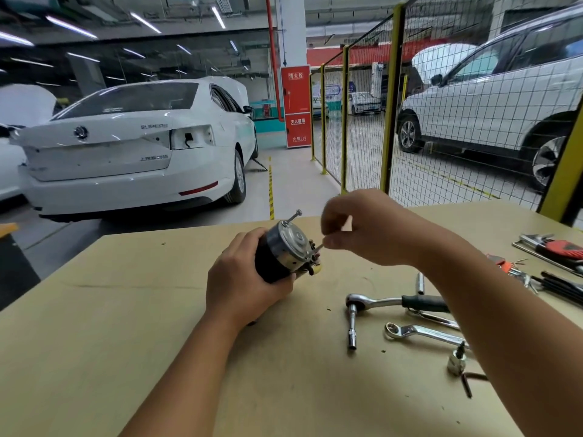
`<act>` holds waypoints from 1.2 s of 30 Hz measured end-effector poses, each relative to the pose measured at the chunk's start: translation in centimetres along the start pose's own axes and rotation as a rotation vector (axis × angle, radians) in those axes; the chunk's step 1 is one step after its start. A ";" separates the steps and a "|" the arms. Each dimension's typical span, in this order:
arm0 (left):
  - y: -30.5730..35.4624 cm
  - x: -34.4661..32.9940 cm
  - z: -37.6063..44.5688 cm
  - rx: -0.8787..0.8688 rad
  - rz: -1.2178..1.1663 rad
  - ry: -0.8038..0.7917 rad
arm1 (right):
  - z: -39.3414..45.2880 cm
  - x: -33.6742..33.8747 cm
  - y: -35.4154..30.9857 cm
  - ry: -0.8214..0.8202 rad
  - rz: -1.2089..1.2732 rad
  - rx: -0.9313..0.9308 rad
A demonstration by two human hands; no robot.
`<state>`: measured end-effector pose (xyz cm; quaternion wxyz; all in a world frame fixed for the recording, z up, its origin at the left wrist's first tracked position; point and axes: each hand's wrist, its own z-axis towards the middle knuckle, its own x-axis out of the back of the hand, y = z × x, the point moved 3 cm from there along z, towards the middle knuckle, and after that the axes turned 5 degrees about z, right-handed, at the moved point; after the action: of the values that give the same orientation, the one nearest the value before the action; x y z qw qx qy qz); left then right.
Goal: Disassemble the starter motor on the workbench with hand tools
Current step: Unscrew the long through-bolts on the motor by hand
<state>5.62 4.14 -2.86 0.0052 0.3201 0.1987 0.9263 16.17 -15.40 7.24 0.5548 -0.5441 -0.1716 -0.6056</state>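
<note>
Clutching the starter motor (285,252), left hand (239,279); right hand (362,230) pinches its bolt (317,248)

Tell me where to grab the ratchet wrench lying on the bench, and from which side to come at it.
Take the ratchet wrench by its black rubber handle, coming down from above. It lies flat on the workbench, head to the left with a socket extension pointing toward the person. The right forearm covers the handle's far end, so probably grip the exposed part.
</note>
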 end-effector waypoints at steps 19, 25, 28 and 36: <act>-0.3 -0.2 0.1 0.004 0.006 -0.001 | -0.3 -0.4 -0.6 -0.011 -0.020 -0.023; -0.5 -0.4 0.1 0.010 0.017 0.000 | 0.0 -1.5 -0.6 -0.082 -0.136 -0.105; -0.6 -0.5 0.2 0.008 0.017 0.005 | 0.0 -1.2 -0.7 -0.031 -0.126 -0.050; -0.5 -0.3 0.1 0.000 0.030 -0.006 | 0.2 -1.9 -0.5 -0.047 -0.134 -0.128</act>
<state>5.86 4.61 -3.20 -0.0084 0.3257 0.1939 0.9253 15.43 -14.17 5.88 0.4730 -0.5798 -0.1814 -0.6381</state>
